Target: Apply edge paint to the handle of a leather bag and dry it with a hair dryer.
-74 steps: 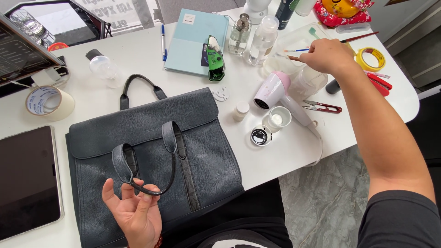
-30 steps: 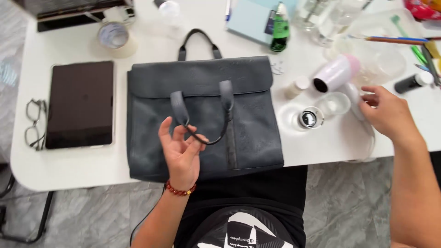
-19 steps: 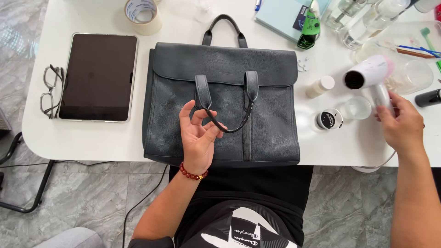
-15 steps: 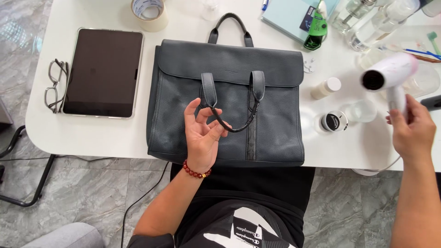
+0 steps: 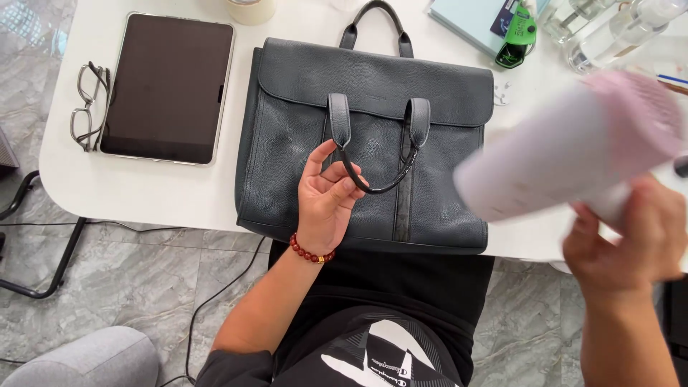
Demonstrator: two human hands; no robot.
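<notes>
Pink hair dryer (image 5: 573, 161) in right hand (image 5: 627, 240); left hand (image 5: 326, 204) grips bag handle (image 5: 376, 168).

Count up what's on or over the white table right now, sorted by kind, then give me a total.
Dark leather bag: 1
Tablet: 1
Eyeglasses: 1
Tape roll: 1
Pale blue notebook: 1
Green-capped bottle: 1
Clear bottles: 2
Pink hair dryer: 1
Total: 9

Dark grey leather bag (image 5: 373, 136), pink-white hair dryer (image 5: 573, 154), white table (image 5: 143, 193)
</notes>
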